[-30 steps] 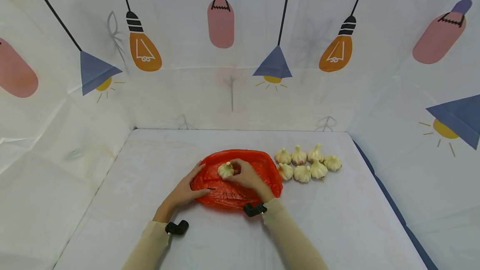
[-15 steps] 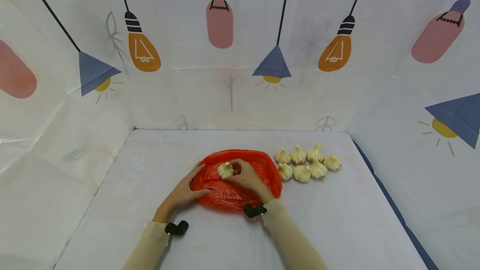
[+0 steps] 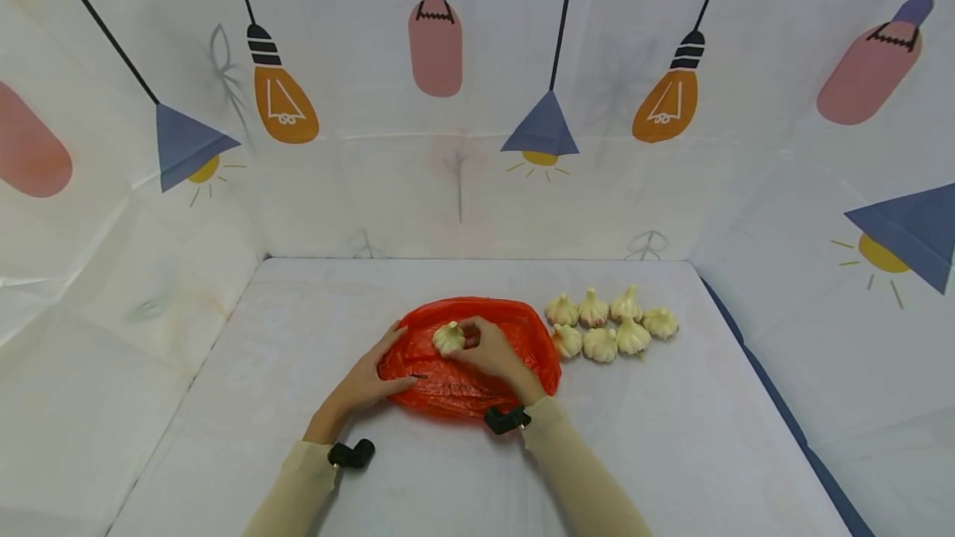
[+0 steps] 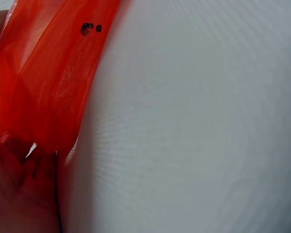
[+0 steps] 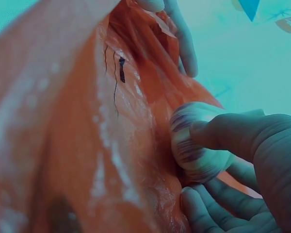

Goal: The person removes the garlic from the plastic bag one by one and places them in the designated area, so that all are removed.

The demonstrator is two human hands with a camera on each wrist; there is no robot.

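Papery-skinned and light, the garlic bulb (image 3: 449, 339) I pinch in my right hand (image 3: 492, 352) wants a gentle round-the-belly grip, while my left hand (image 3: 370, 378) pins the flimsy, slippery orange bag (image 3: 455, 388) by its edge.

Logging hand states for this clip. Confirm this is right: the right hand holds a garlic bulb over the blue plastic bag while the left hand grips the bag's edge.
One thing is wrong: the plastic bag is red, not blue, as the head view shows. The rest stands: the right hand holds a garlic bulb over it while the left hand grips the bag's edge.
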